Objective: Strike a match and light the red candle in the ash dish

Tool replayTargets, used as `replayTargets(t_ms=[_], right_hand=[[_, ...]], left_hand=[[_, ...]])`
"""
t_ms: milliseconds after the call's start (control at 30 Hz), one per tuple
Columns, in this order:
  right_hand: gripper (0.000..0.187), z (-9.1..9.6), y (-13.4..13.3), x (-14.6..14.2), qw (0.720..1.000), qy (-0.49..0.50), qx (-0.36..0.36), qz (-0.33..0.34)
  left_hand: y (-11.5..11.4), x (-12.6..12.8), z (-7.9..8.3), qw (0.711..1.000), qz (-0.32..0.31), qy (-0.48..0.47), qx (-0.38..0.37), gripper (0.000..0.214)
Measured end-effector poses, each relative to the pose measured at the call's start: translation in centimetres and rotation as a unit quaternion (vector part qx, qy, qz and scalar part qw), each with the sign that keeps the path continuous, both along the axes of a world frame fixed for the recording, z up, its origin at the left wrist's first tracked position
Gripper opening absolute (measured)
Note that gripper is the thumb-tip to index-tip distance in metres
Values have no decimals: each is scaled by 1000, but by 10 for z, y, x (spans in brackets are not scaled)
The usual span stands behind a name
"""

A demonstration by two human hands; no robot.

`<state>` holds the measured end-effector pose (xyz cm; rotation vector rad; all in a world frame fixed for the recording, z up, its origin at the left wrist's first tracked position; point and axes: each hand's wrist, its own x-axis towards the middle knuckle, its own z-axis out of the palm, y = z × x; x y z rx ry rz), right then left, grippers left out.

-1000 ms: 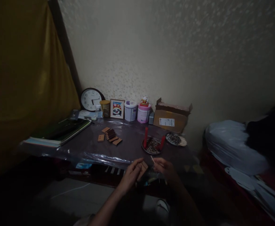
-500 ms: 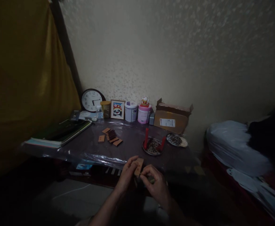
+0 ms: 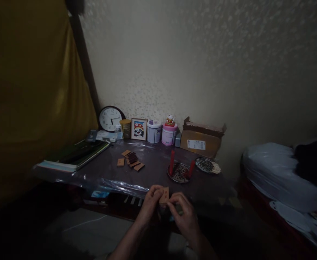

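Note:
In the head view my left hand (image 3: 153, 199) is closed around a small tan matchbox (image 3: 165, 195) with red marks, its thumb lying across the face. My right hand (image 3: 184, 213) has thumb and forefinger pinched at the box's lower right corner; what sits between those fingertips is too small to make out. Both hands are just in front of the table's near edge. Beyond them, a metal plate (image 3: 179, 179) holds two red candles (image 3: 172, 163), one upright and one tilted, among dark burnt bits. Several more matchboxes (image 3: 139, 166) lie left of centre, some with dark sides up.
At right, a second plate (image 3: 204, 164) carries burnt bits and pale matchsticks (image 3: 215, 167). Along the wall stand a clock (image 3: 111, 118), a panda picture (image 3: 139, 129), two tubs (image 3: 154, 133) and a cardboard box (image 3: 201, 141). Books (image 3: 74, 159) lie at left under a yellow curtain (image 3: 39, 90).
The view has shifted slightly, so everything appears a little lower and further right. The left hand keeps its hold on the matchbox, and the right fingertips stay at its lower corner.

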<state>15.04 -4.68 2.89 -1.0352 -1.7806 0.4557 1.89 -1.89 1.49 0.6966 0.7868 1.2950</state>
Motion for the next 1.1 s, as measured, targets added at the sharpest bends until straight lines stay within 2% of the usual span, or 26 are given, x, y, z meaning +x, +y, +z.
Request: replayTargets(t_ms=[167, 367, 533, 767, 933, 1100], right_hand=[[7, -3, 10, 7, 999, 51, -7, -15], [7, -8, 15, 12, 994, 94, -48, -12], [10, -7, 14, 11, 994, 99, -35, 1], [15, -7, 16, 10, 995, 95, -33, -16], [14, -9, 17, 11, 993, 104, -52, -10], [13, -9, 17, 11, 995, 94, -42, -7]], left_hand=[[0, 4, 1, 1000, -10, -26, -1, 30], [3, 3, -1, 999, 0, -45, 3, 30], [4, 4, -5, 998, 2, -60, -7, 33], [5, 4, -7, 998, 18, -67, -10, 33], [5, 4, -7, 997, 21, -71, -16, 35], [4, 4, -6, 997, 20, -71, -22, 34]])
